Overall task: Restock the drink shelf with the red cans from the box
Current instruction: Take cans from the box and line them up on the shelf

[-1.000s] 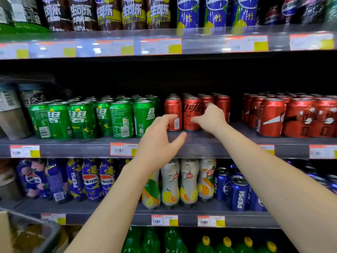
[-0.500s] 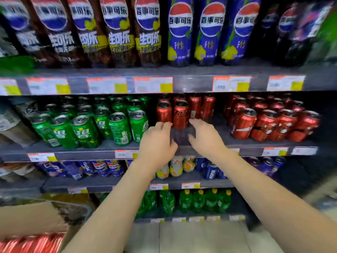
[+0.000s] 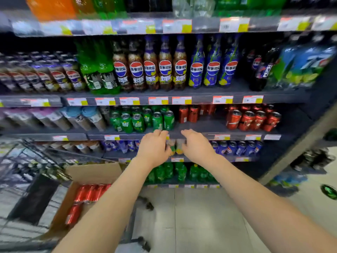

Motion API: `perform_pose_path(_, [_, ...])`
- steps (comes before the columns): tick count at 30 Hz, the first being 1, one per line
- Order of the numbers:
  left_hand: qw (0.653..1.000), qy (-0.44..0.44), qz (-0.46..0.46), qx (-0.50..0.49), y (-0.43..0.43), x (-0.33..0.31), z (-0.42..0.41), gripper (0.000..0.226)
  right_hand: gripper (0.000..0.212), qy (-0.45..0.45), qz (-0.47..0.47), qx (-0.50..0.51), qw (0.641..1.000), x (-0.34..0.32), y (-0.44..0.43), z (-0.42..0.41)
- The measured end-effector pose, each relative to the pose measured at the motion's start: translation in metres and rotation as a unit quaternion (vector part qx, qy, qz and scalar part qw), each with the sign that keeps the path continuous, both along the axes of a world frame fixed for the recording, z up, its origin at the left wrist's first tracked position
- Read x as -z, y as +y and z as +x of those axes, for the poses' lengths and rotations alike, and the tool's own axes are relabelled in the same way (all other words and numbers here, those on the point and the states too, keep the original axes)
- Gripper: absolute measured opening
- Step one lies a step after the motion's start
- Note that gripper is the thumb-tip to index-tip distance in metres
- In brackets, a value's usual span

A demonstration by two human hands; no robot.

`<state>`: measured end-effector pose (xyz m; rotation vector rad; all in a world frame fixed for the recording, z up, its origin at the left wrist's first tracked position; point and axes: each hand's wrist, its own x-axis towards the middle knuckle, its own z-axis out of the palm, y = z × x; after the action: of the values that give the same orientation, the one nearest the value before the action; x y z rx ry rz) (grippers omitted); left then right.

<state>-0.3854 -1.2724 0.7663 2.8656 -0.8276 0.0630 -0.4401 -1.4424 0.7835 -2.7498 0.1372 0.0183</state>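
Observation:
A few red cans [image 3: 188,114] stand at the back of the can shelf [image 3: 200,126], with bare shelf in front of them. More red cans [image 3: 253,119] fill the shelf to the right. My left hand [image 3: 155,147] and my right hand [image 3: 197,145] hover side by side at the shelf's front edge, both empty with fingers loosely spread. At lower left, an open cardboard box [image 3: 91,173] holds several red cans [image 3: 91,192] lying on their sides.
Green cans [image 3: 142,120] stand left of the red ones. Cola bottles [image 3: 158,70] fill the shelf above, blue cans [image 3: 237,147] the shelf below. A wire cart [image 3: 27,179] carries the box at left. Tiled floor [image 3: 191,216] lies beneath my arms.
My hands have pulled back from the red cans to the shelf's front edge. The view has drawn away and tilted, bringing the box of cans and the floor into sight.

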Motion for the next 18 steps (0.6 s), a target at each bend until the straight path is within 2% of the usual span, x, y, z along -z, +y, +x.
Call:
perform_pose_path(4, [0.999,0.016,-0.005,-0.043,0.059,-0.011,-0.060,0.057,0.032,0.020,0.010,-0.040,0.999,-0.008,0.052,-0.040])
perform_pose_path(7, [0.996,0.022,0.014,-0.085,0.107,-0.012,-0.106,0.060,0.044,0.021,0.013,-0.087,0.996,-0.007,0.092,-0.069])
perform_pose_path(13, [0.981,0.049,0.068,-0.174,0.207,-0.008,-0.171,0.058,0.054,0.044,0.030,-0.146,0.988,-0.001,0.181,-0.105])
perform_pose_path(18, [0.968,0.060,0.053,-0.238,0.280,-0.002,-0.195,0.056,0.058,0.057,0.029,-0.207,0.976,0.012,0.254,-0.112])
